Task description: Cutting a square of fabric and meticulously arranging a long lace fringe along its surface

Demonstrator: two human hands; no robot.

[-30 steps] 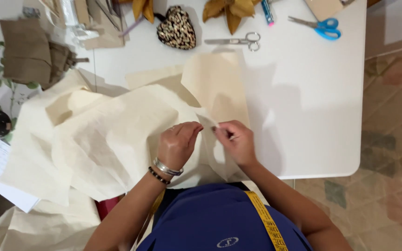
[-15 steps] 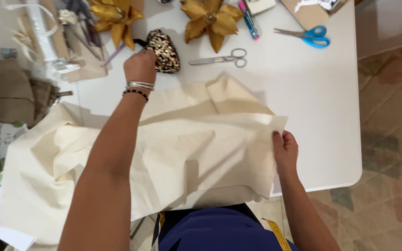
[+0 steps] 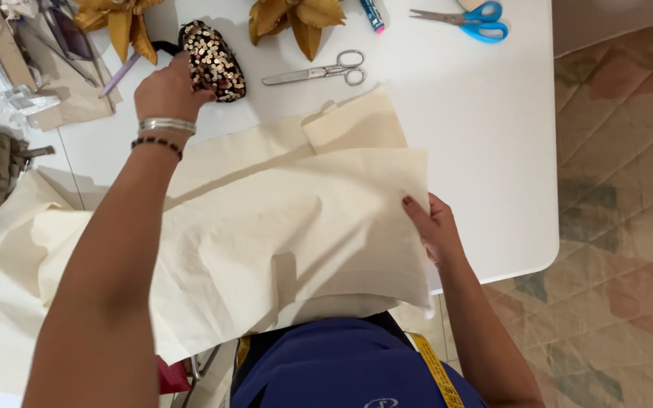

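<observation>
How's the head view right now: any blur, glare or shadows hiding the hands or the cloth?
Head view: sharp, evenly lit; no glare on the white table; left hand on the sequined pouch and right hand on the cream cloth are crisp; the left forearm throws only a soft shadow on the cloth.

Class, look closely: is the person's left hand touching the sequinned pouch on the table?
Touching. The head view shows the left hand with its fingers laid against the side of the sequinned pouch, no gap between them. The right hand rests on the cream cloth.
</observation>
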